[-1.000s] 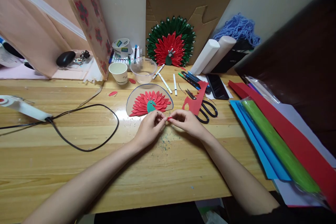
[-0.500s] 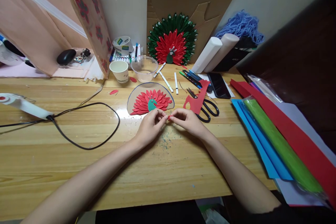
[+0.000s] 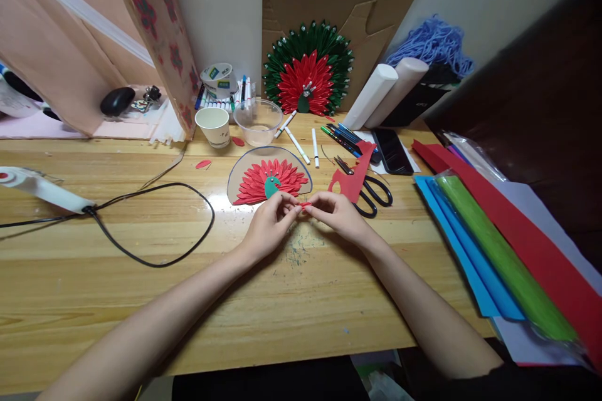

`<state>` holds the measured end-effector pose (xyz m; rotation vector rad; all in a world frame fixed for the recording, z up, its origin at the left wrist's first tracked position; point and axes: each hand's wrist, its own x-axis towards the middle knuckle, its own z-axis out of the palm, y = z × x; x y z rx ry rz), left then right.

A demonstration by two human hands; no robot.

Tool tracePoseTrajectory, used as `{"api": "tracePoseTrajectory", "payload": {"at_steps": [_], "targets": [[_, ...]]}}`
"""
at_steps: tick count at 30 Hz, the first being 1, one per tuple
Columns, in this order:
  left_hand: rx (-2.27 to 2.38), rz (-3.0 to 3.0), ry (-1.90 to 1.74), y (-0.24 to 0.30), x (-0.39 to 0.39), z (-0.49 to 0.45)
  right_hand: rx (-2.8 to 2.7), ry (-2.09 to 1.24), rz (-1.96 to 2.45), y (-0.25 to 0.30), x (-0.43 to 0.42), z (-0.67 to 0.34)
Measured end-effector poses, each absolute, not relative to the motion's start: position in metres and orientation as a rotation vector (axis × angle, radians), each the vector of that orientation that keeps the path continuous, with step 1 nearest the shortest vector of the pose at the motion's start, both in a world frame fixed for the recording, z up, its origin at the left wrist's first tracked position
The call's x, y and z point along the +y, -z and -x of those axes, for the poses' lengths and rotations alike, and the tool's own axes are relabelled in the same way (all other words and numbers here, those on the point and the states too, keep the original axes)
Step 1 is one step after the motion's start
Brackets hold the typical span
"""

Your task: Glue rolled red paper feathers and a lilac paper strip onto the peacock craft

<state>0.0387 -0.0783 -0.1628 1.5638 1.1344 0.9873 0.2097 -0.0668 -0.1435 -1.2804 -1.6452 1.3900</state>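
Note:
Between my fingertips is a small red paper piece, mostly covered by the fingers. My left hand pinches its left side, and my right hand pinches its right side. Just beyond my left hand lies a half-round cardboard edged in blue, bearing a peacock of red paper feathers with a green paper body. Right of my right hand, black-handled scissors lie partly under a cut sheet of red paper. Loose red paper petals rest on the table at the left.
A paper cup, a clear plastic bowl and white markers stand or lie farther back. A finished green-and-red peacock leans on cardboard. A glue gun with a looping black cable is left; coloured paper lies right.
Both hands stay nearly in place, still pinching the red paper piece; only the fingertips shift slightly. The whole view moves a very little.

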Motion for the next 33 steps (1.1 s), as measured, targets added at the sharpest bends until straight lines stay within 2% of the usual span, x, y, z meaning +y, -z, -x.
{"api": "tracePoseTrajectory", "payload": {"at_steps": [27,33], "targets": [[1.216,-1.571,-1.006,0.168,-0.078,-0.038,-1.395,-1.488,1.185,0.148,-0.065,-0.213],[1.216,-1.584,-0.995,0.168,-0.078,-0.037,-1.563,-1.387,1.166,0.143,-0.066,-0.216]]}}
